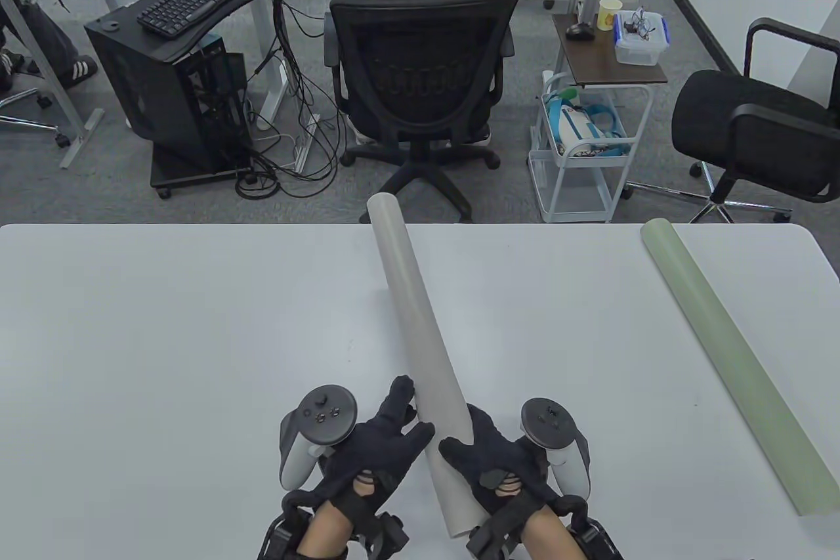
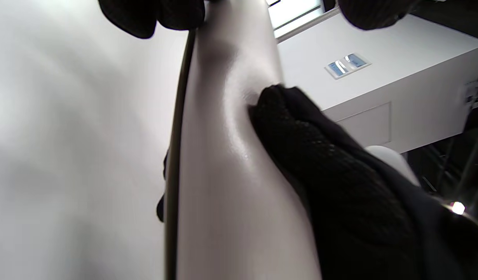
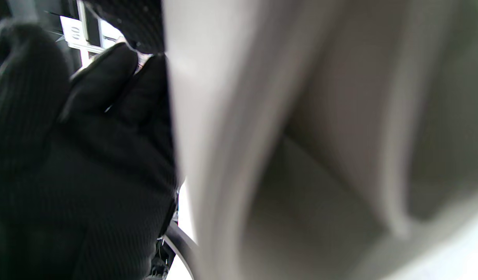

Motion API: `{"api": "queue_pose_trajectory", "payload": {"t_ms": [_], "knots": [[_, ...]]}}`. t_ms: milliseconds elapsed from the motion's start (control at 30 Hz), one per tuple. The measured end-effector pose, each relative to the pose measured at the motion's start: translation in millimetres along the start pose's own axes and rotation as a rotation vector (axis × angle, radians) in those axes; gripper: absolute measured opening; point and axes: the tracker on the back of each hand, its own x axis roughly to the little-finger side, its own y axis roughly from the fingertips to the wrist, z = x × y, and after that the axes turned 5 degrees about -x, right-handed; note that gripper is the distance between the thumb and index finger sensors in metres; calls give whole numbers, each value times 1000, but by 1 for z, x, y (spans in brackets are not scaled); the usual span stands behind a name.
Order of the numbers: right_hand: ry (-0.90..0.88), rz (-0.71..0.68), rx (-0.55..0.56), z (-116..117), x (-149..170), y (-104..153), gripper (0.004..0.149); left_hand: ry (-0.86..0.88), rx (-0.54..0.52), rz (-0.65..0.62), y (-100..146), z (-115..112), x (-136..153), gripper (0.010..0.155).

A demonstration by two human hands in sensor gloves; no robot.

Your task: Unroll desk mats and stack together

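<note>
A grey rolled desk mat (image 1: 420, 356) lies lengthwise down the middle of the white table (image 1: 164, 337), its far end reaching past the far edge. My left hand (image 1: 392, 430) holds its near end from the left, fingers against the side of the roll. My right hand (image 1: 480, 448) grips the same end from the right, thumb across the top. The left wrist view shows the roll (image 2: 223, 175) close up with my right glove (image 2: 332, 179) pressed into it. The right wrist view shows the roll's open end (image 3: 285, 147). A pale green rolled mat (image 1: 728, 363) lies untouched at the right.
Beyond the table's far edge are a seated person in an office chair (image 1: 420, 67), a white wire cart (image 1: 581, 146) and a black chair (image 1: 755, 120). The green roll's near end lies close to the table's right front corner.
</note>
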Motion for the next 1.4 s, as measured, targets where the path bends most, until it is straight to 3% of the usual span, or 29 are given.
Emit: {"api": "queue_pose_trajectory", "payload": {"t_ms": [133,300,367,433,467,500,567,667,800,900,967,1133,1267,1400], "knots": [[232,-65,125,2,-13,12,76,89,-19,56,-26,-3,4,91],[599,-126,246,15,-30,30,79,421,81,6,-54,-19,20,118],[628,-120,166,22,-30,29,89,608,88,-42,-59,-22,34,117],[526,-111,104,20,-24,25,83,841,153,-69,-63,-28,44,109],[484,-107,67,17,-22,23,81,860,157,-70,-62,-26,47,106],[420,-115,27,9,-19,21,77,850,122,-80,-61,-22,52,103],[254,-122,-3,-5,-12,16,70,888,153,-71,-60,-20,55,99],[-19,-95,-41,-17,3,7,82,900,202,-117,-61,-22,53,95],[-170,-49,-78,-28,18,2,89,753,218,-117,-60,-26,42,92],[-300,-30,-88,-41,23,4,83,664,239,-95,-58,-27,36,93],[-375,-70,-44,-50,23,7,78,570,191,-59,-56,-24,36,94],[-479,-137,-91,-55,9,-6,64,590,198,-47,-54,-31,35,96],[-357,-117,33,-58,-6,-20,52,544,153,-49,-49,-32,35,98],[63,-76,305,-49,-18,-34,45,450,59,-40,-45,-27,34,99]]}}
